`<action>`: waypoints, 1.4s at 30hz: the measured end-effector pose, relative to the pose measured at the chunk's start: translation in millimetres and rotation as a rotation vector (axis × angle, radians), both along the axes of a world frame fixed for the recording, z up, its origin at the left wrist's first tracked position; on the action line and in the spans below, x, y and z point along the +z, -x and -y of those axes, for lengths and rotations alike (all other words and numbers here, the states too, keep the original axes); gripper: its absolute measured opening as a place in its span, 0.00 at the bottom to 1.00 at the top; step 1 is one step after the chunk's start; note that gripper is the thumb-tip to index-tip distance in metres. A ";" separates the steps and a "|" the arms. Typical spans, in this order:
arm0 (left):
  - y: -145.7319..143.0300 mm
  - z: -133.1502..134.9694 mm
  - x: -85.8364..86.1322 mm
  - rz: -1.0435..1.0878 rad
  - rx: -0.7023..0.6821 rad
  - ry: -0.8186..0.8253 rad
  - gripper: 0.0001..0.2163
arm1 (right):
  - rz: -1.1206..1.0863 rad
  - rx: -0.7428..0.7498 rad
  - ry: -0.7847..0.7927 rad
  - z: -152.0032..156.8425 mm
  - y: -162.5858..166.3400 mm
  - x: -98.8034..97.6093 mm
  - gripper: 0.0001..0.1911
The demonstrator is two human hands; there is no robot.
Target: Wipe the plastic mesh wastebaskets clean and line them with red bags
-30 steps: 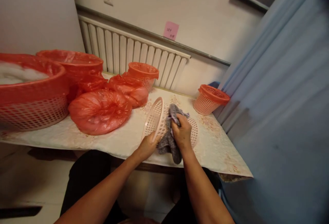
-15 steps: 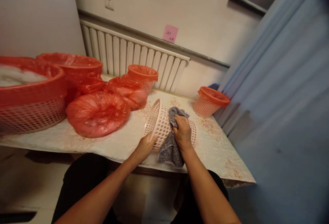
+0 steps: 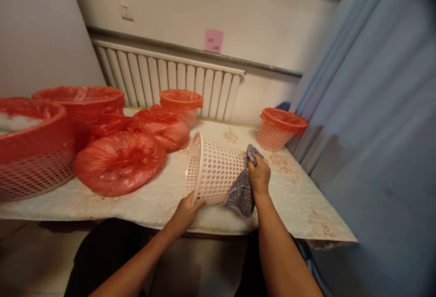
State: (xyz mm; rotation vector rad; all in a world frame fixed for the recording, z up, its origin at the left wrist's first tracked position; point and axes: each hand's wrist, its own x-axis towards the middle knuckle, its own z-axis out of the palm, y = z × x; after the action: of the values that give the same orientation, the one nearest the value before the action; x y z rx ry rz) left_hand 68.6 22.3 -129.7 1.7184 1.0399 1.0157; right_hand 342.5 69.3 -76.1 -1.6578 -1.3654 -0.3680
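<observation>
A pale pink perforated basket (image 3: 214, 170) lies on its side on the table, its open mouth facing left. My left hand (image 3: 185, 210) grips its rim at the lower near edge. My right hand (image 3: 259, 176) holds a grey cloth (image 3: 241, 188) pressed against the basket's base end on the right. Part of the cloth hangs down below my hand toward the table's front edge.
The table (image 3: 156, 197) has a pale floral cover. Tied red plastic bags (image 3: 119, 160) lie at the left, beside large red-lined baskets (image 3: 34, 151). Two small lined baskets (image 3: 181, 106) (image 3: 281, 128) stand at the back. A radiator (image 3: 163, 79) runs behind; a blue curtain (image 3: 374, 129) hangs at the right.
My right hand has slid the cloth from the middle of the basket's side to its base end at the right. The basket has turned, showing more of its side. My left hand keeps the rim.
</observation>
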 end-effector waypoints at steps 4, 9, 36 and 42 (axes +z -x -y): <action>1.4 -0.6 -9.8 -0.043 -0.002 -0.021 0.20 | -0.024 -0.020 -0.029 0.9 6.1 -2.8 0.14; -4.3 -12.0 7.9 -0.088 0.067 -0.038 0.21 | 0.031 0.122 -0.099 6.1 37.7 -0.4 0.14; -4.1 -16.8 19.2 -0.124 0.071 -0.035 0.23 | -0.143 -0.125 0.018 -5.7 -7.9 -2.8 0.11; -3.8 -23.9 31.1 -0.098 0.060 -0.018 0.23 | -0.047 0.092 -0.059 -0.1 35.3 5.0 0.12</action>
State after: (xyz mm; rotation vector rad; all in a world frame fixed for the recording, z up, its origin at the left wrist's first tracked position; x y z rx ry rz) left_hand 72.4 46.2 -98.6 1.7761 1.1540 0.9892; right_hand 307.2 69.3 -71.1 -1.5406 -1.3779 -0.3113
